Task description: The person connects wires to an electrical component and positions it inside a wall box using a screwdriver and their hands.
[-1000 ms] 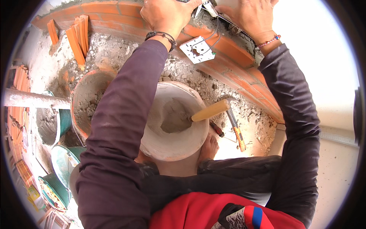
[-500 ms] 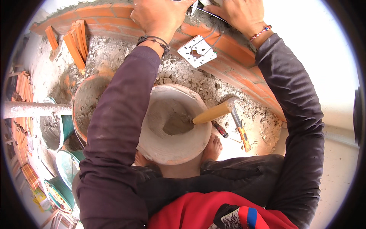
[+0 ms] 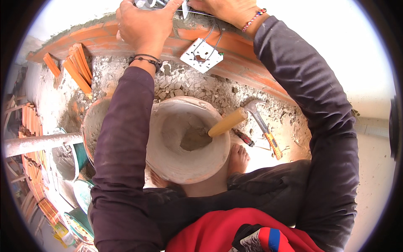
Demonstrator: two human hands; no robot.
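Observation:
Both my hands are at the top edge, above a low curved brick wall (image 3: 235, 48). My left hand (image 3: 145, 27) has its fingers curled at a grey-white thing (image 3: 147, 3) that the picture edge cuts off. Beside it, my right hand (image 3: 226, 8) is closed, its fingertips close to a thin white pointed piece (image 3: 185, 10); what it grips is hidden. A taut thin white line runs between the hands. Below them, a white perforated square plate (image 3: 208, 64) with a loop of dark wire hangs against the bricks.
Between my feet stands a mortar bucket (image 3: 161, 164) with a wooden-handled tool (image 3: 228, 122) leaning in it. A hammer (image 3: 264, 126) and a red-black screwdriver (image 3: 243, 137) lie to its right. Left are brick strips (image 3: 77, 69), another bucket (image 3: 93, 122), a pole (image 3: 44, 143) and rubble.
The view has shifted, and both hands now appear farther left and a little higher. The plate, hammer and wall sit farther left too. Both hands stay at the wall top.

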